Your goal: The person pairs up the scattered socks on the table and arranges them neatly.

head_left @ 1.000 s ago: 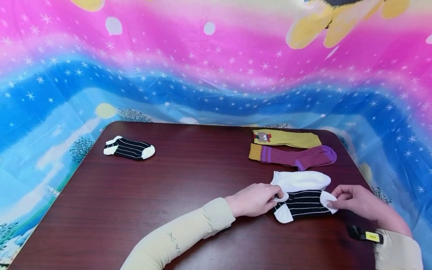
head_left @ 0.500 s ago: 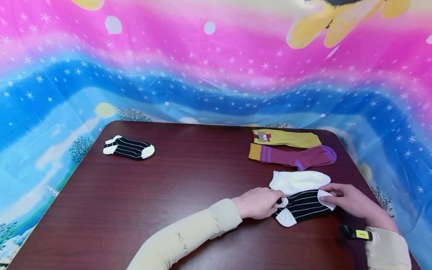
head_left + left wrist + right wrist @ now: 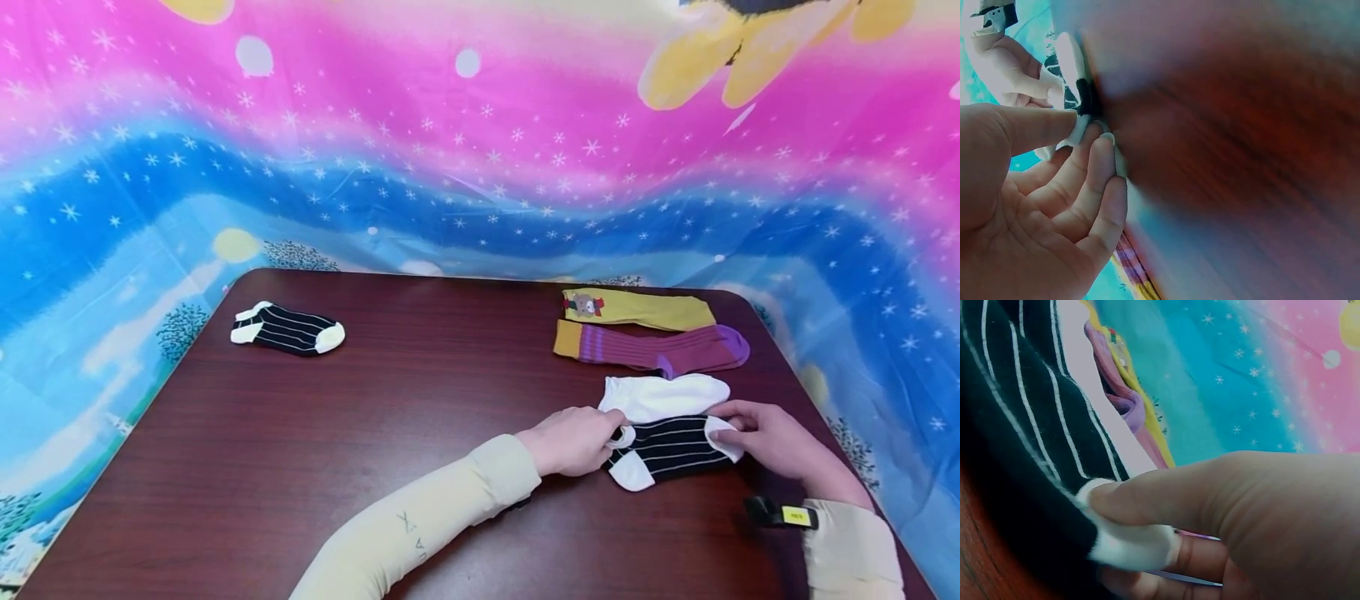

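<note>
A black sock with white stripes (image 3: 675, 450) lies crosswise at the right of the table, its white heel toward the front. My left hand (image 3: 573, 440) pinches its white cuff between thumb and fingers, as the left wrist view confirms. At the other end my right hand (image 3: 772, 442) holds the white toe, thumb on top and fingers beneath; the right wrist view shows this toe (image 3: 1135, 544) close up. Just behind, a white sock (image 3: 663, 397) touches or nearly touches the striped one, and the right fingertips reach its edge.
Farther back lie a purple ribbed sock (image 3: 637, 347) with a mustard cuff and a yellow sock (image 3: 645, 308) with an animal picture. Another black striped sock (image 3: 292, 329) rests at the far left of the brown table (image 3: 375, 400). A printed cloth (image 3: 420, 167) hangs behind.
My right hand has moved left and farther onto the toe. The striped sock dipped toward the front and came back against the white sock, which has shifted slightly back and left.
</note>
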Demonstrator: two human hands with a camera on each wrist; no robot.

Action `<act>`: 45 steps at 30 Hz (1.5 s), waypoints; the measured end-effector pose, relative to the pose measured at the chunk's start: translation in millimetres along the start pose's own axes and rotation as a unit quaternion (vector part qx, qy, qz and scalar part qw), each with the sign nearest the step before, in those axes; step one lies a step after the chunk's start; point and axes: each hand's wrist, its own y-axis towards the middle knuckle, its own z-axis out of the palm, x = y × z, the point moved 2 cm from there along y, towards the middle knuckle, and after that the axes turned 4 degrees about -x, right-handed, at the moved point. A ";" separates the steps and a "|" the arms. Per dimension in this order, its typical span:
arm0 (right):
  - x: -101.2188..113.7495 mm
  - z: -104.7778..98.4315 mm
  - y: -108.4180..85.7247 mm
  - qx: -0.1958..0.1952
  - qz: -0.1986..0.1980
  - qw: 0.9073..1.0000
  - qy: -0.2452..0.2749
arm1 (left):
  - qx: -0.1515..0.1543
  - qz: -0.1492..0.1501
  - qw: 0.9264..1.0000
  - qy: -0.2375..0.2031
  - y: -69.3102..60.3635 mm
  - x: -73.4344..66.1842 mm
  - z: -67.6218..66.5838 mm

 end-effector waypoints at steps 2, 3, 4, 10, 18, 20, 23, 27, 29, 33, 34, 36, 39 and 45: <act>-0.4 -2.8 -3.3 0.006 0.005 1.000 0.009 | -0.001 -0.003 1.000 -0.005 -0.5 -1.8 -0.1; -1.0 -4.3 -5.4 0.011 0.011 1.000 0.015 | 0.000 -0.003 1.000 -0.007 -0.8 -3.1 0.2; -1.8 -5.9 -7.8 0.020 0.015 0.999 0.023 | 0.002 -0.001 1.000 -0.008 -1.1 -4.8 0.4; -12.0 -9.9 -19.9 0.080 0.027 0.994 0.071 | 0.027 0.010 1.000 -0.009 -4.2 -15.1 1.0; -18.9 -3.5 -21.4 0.001 -0.001 1.000 0.013 | -0.036 0.025 0.997 0.065 -3.3 -16.0 1.7; -15.8 -4.7 -21.5 -0.010 -0.002 1.000 -0.002 | -0.036 0.035 0.995 0.084 -3.8 -17.4 -0.4; -11.0 -7.0 -22.5 0.008 -0.001 1.000 -0.005 | -0.012 0.051 0.993 0.107 -5.3 -20.5 -2.9; -8.8 -8.3 -23.5 0.067 -0.009 0.997 0.032 | 0.021 0.048 0.990 0.132 -7.4 -22.8 -3.8; -9.4 -8.3 -23.9 0.093 -0.020 0.994 0.054 | 0.028 0.041 0.990 0.134 -8.0 -23.4 -4.3; -13.3 -8.6 -23.4 0.101 -0.035 0.992 0.065 | 0.032 0.033 0.990 0.136 -8.3 -24.3 -5.5; -14.4 -8.7 -23.0 0.099 -0.037 0.992 0.064 | 0.033 0.032 0.990 0.134 -8.2 -24.3 -5.5; -17.0 -9.1 -22.2 0.093 -0.029 0.993 0.060 | 0.032 0.029 0.990 0.133 -7.9 -24.2 -5.2; -19.1 -9.6 -21.8 0.091 -0.017 0.994 0.057 | 0.032 0.026 0.990 0.131 -7.4 -24.0 -4.4; -15.4 -8.8 -21.0 0.075 -0.010 0.996 0.047 | 0.037 0.028 0.990 0.130 -7.3 -22.4 -3.1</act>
